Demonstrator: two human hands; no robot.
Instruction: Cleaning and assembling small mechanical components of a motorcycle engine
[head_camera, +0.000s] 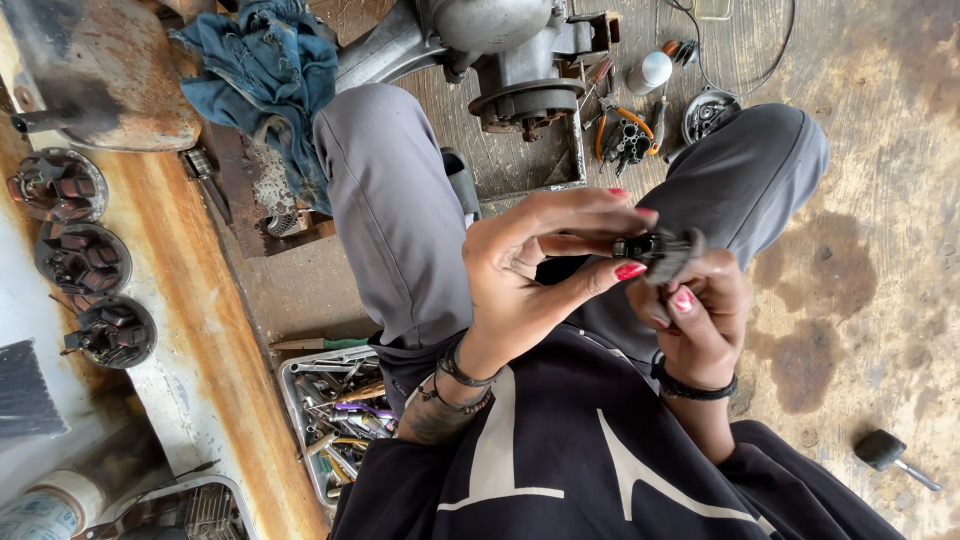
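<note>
**Small dark part held between two hands above the lap**

Clearly, the small dark metal part (660, 250) is in the middle of the view, above the person's lap, held between both hands; it looks like a short piece with a ribbed or toothed grey end, but its exact kind I cannot tell. The left hand (535, 275) comes from below and closes its grip on the dark end of the part, thumb under and fingers over it; the right hand (700, 315) is just beside, its fingers wrapped around the grey end from beneath, so both grips are closed on the same part. Both wrists carry dark bracelets; the nails are painted red.

Under the hands are the grey trousers (400, 220) and a dark shirt (560, 460) with pale lines. Beyond the knees, on the floor, stands a large grey metal housing (520, 60), and near it lie pliers with orange handles (625, 125) and a small round part (708, 115). A blue cloth (270, 70) lies at the left of the housing.

At the left runs a rusty orange bench (200, 330); on the pale surface beside it three round dark coil parts (85, 260) lie in a row. Beside the left leg is a metal tray (335, 420) full of mixed tools; a small black mallet (885, 450) lies on the stained floor (880, 250) at the right, well apart.
</note>
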